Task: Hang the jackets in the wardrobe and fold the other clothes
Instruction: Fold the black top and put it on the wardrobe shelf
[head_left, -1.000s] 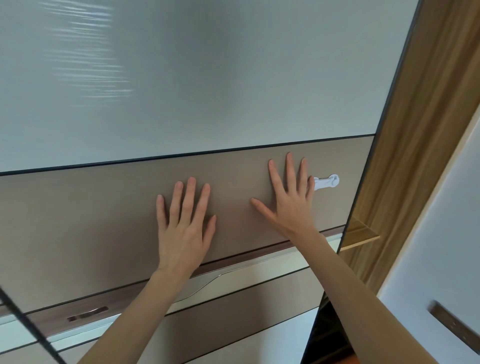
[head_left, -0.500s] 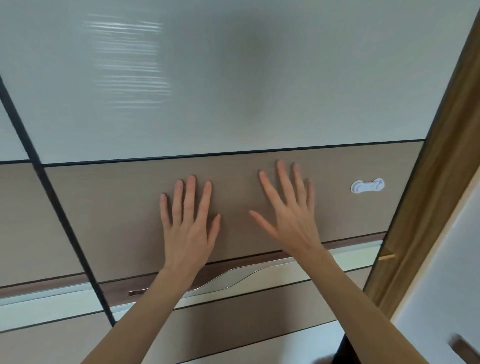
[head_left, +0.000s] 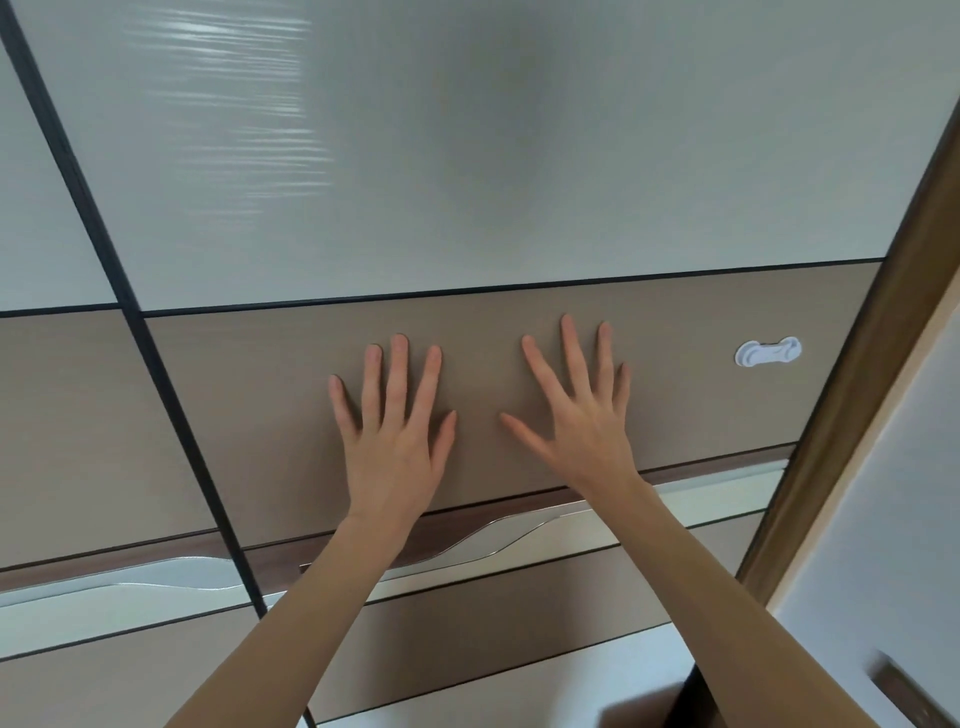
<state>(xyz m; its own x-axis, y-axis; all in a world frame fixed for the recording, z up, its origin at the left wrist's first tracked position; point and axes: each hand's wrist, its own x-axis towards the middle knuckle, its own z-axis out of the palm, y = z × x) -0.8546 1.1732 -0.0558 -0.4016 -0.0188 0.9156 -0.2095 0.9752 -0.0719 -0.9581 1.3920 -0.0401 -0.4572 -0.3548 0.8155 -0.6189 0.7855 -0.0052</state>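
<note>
A sliding wardrobe door (head_left: 701, 395) fills the view, with a pale glossy upper panel and a brown band across its middle. My left hand (head_left: 395, 441) lies flat on the brown band, fingers spread and pointing up. My right hand (head_left: 582, 421) is beside it to the right, also flat with fingers apart. Neither hand holds anything. No jackets or other clothes are in sight.
A white plastic child lock (head_left: 768, 352) is stuck on the brown band near the door's right edge. A wood-grain frame (head_left: 852, 467) borders the door on the right. A second door panel (head_left: 62, 426) sits left of a black vertical edge (head_left: 156, 374). A white door with a dark handle (head_left: 904, 691) is at lower right.
The door has slid to the right under my hands and closed the gap at the wooden frame. The black vertical edge of the left panel has come into view.
</note>
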